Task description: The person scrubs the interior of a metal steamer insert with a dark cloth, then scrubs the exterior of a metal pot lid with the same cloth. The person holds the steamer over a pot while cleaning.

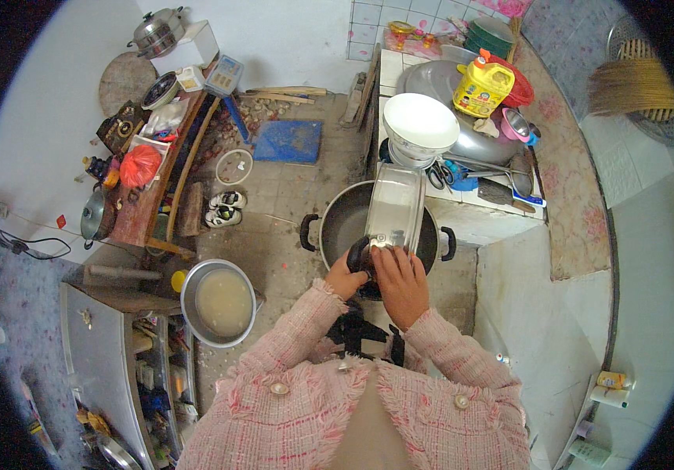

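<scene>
A stainless steel steamer or pot section [394, 205] is held tilted on its side above a large dark wok-like pot [343, 223] with two black handles. My left hand [346, 277] grips its black handle. My right hand [400, 282] lies with spread fingers against the near end of the metal piece; whether it grips is not plain. Beyond the far end of the metal piece, a stack of white bowls [421, 126] stands on the tiled counter's corner. Light from above shows on the piece's smooth side.
At the left, a metal basin [218, 304] holds cloudy liquid. Scissors [440, 175], a cleaver [494, 191] and a yellow jug [483, 88] are on the counter [460, 204]. Shoes [225, 210] and a blue floor scale [287, 141] are on the floor, beside a wooden table [137, 226].
</scene>
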Demonstrator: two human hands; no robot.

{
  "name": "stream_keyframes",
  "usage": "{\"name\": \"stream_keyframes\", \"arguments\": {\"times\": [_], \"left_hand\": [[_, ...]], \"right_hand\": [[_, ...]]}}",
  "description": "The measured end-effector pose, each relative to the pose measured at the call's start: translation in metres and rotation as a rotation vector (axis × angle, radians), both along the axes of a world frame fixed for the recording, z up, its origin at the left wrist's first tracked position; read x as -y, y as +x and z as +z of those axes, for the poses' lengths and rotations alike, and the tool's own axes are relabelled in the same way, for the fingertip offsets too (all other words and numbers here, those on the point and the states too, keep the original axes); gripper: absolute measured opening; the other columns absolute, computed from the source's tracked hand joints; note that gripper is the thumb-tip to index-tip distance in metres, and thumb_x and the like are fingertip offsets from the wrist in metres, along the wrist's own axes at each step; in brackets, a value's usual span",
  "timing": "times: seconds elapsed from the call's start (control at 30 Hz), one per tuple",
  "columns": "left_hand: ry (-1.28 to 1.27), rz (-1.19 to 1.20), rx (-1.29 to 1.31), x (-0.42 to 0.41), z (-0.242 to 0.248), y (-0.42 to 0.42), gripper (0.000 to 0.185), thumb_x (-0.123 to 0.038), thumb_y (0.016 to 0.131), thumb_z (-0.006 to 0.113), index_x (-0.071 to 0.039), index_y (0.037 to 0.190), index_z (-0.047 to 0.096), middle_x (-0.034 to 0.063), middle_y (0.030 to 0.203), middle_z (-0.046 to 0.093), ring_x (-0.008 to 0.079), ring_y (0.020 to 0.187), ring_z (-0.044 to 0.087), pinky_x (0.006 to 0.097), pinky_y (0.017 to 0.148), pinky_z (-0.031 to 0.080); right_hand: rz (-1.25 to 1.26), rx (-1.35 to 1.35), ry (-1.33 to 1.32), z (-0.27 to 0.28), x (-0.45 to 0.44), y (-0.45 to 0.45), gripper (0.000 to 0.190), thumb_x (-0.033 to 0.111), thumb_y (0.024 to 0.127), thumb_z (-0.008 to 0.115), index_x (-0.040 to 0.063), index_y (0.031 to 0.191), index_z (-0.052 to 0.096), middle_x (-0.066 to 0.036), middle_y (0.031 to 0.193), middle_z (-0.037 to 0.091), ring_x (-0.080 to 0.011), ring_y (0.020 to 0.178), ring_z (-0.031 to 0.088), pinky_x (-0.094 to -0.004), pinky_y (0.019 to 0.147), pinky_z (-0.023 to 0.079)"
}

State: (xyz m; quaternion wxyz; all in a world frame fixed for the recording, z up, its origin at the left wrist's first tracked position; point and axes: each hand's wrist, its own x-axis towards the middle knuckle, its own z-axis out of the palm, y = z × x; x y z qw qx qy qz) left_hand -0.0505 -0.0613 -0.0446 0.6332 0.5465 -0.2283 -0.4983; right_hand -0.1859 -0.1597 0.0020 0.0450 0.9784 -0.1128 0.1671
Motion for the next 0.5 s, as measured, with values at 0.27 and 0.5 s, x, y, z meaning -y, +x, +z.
{"name": "stream_keyframes", "arguments": {"times": [0.27, 0.5], "left_hand": [[-0.024, 0.048, -0.036, 0.001, -0.007, -0.006, 0.065, 0.013, 0.075, 0.051, -0.004, 0.137, 0.049, 0.0042, 0.125, 0.060, 0.0166, 0.115, 0.056, 0.0308, 0.099, 0.044], [-0.012, 0.021, 0.014, 0.003, 0.000, -0.008, 0.065, 0.011, 0.074, 0.053, -0.004, 0.137, 0.048, 0.0044, 0.126, 0.059, 0.0171, 0.116, 0.056, 0.0309, 0.102, 0.043]], "right_hand": [[-0.038, 0.013, -0.012, 0.002, 0.001, 0.008, 0.047, 0.014, 0.086, 0.059, 0.004, 0.132, 0.054, -0.007, 0.117, 0.054, -0.0247, 0.115, 0.050, -0.0411, 0.102, 0.038], [-0.063, 0.002, -0.006, -0.001, -0.001, 0.002, 0.049, 0.016, 0.086, 0.056, 0.004, 0.133, 0.052, -0.007, 0.112, 0.054, -0.0232, 0.110, 0.051, -0.0384, 0.101, 0.039]]}}
